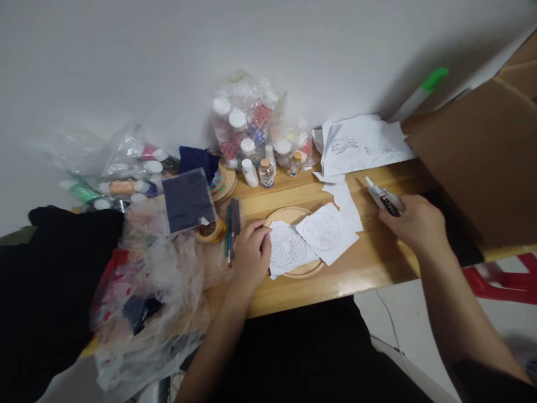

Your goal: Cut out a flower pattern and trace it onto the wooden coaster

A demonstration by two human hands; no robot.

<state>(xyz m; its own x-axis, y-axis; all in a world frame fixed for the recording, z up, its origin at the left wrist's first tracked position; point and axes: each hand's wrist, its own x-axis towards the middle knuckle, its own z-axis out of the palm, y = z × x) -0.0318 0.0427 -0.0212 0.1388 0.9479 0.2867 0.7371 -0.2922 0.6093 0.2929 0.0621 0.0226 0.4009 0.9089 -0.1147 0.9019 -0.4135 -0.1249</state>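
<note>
A round wooden board [305,273] lies on the table, partly covered by two cut pieces of paper. One is a paper with a line-drawn flower [287,247]; to its right overlaps a paper with a drawing inside a circle [322,232]. Curled fingers of my left hand [251,254] grip the board's left edge, touching or nearly touching the flower paper; the fingertips are partly hidden. Held in my closed right hand [422,221] is a glue tube [385,200] with a white nozzle, pointing up and left above the table, apart from the papers.
Bags of capped jars [239,120] stand along the wall, with small bottles [267,172] before them. Plastic packaging [168,291], a dark blue packet [188,198] and pens [231,224] crowd the left. Printed sheets [364,143] lie behind; a cardboard box [474,162] stands right.
</note>
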